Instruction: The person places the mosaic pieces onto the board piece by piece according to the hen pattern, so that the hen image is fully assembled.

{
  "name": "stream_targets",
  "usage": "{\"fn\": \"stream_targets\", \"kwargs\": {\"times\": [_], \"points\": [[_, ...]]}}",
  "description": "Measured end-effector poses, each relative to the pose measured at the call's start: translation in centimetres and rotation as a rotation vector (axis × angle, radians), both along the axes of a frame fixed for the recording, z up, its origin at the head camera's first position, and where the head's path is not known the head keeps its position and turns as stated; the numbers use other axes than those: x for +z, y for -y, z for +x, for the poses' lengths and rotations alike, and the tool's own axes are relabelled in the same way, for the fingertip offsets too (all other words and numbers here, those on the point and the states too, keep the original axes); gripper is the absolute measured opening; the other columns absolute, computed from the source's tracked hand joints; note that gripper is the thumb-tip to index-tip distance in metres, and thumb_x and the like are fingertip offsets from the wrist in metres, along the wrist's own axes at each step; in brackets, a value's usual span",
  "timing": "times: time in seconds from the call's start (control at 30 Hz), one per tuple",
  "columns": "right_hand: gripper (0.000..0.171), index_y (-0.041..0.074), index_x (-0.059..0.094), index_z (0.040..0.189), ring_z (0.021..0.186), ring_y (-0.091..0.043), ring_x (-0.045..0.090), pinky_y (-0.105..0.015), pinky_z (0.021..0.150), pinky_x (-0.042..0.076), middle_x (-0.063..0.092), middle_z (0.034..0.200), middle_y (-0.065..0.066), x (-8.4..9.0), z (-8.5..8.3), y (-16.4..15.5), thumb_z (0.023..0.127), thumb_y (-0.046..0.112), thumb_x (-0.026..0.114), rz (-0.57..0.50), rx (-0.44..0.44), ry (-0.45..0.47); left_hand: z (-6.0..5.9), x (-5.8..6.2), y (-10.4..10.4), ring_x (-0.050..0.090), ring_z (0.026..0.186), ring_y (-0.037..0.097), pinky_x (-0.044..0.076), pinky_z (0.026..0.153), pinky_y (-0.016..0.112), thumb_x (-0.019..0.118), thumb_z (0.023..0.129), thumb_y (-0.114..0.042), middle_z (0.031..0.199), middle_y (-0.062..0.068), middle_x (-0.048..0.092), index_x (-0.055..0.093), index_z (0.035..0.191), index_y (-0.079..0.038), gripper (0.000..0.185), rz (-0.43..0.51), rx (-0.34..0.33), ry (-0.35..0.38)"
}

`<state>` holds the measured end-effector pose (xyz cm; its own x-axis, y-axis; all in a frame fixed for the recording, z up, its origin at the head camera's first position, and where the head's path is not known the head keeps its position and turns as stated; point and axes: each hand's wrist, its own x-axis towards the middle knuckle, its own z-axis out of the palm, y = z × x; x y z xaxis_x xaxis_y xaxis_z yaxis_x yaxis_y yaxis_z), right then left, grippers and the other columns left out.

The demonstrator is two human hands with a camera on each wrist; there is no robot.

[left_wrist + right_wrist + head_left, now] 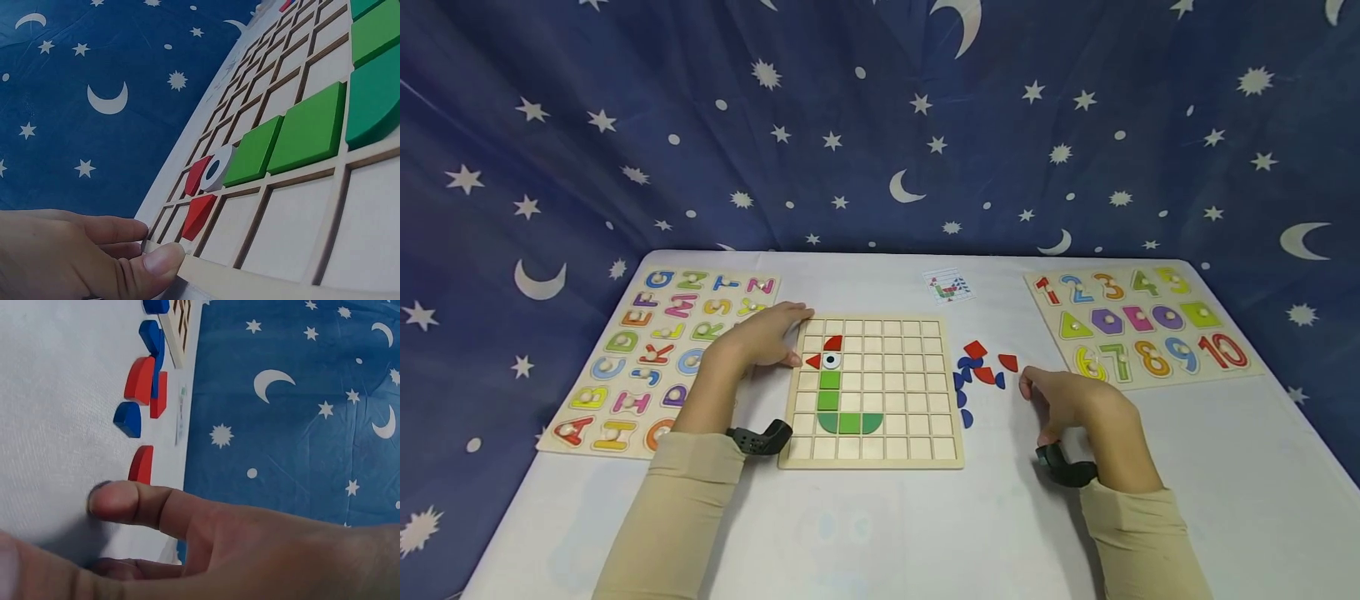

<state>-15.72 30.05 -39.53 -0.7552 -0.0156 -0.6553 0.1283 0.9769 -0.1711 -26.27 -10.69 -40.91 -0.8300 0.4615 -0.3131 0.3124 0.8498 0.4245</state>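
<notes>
At the far left corner of a wooden grid board (910,450), my left hand (767,336) grips the rim, thumb on the side edge and fingers at the corner. On the board, a red quarter-round (833,342), a red triangle (813,362) and a white eye piece (831,360) sit above green squares (828,400) and dark green rounded pieces (872,422). Right of the board, my right hand (1071,400) holds nothing, its thumb and index finger apart. A loose red quarter-round (1008,362) lies just beyond its index fingertip.
Several blue pieces (966,418), a red square (975,349) and another red quarter-round (983,376) lie by the board's right edge. Behind is a picture card (949,286). A letter puzzle (602,400) stands left, a number puzzle (1150,329) right; a starry curtain (850,108) hangs behind.
</notes>
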Motion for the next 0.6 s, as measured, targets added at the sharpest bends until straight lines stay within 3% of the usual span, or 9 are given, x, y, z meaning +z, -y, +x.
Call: {"fn": "stream_targets", "kwargs": {"times": [0.27,0.6], "points": [[0.065,0.018,0.049,0.099,0.087,-0.022,0.051,-0.033,0.065,0.039,0.053,0.086,-0.006,-0.8,-0.6,0.0,0.052,0.041,0.087,-0.026,0.022,-0.052,0.0,0.0,0.0,0.020,0.145,0.037,0.019,0.118,0.053,0.075,0.079,-0.017,0.157,0.016,0.024,0.034,0.147,-0.007,0.081,-0.010,-0.013,-0.013],[0.046,0.016,0.057,0.085,0.076,-0.017,0.051,-0.028,0.061,0.038,0.053,0.073,-0.002,-1.7,-1.3,1.5,0.063,0.047,0.082,-0.120,0.076,-0.180,0.2,0.1,0.0,0.019,0.145,0.037,0.019,0.117,0.054,0.075,0.078,-0.017,0.157,0.015,0.023,0.034,0.148,-0.008,0.081,0.002,-0.011,-0.007]]}}
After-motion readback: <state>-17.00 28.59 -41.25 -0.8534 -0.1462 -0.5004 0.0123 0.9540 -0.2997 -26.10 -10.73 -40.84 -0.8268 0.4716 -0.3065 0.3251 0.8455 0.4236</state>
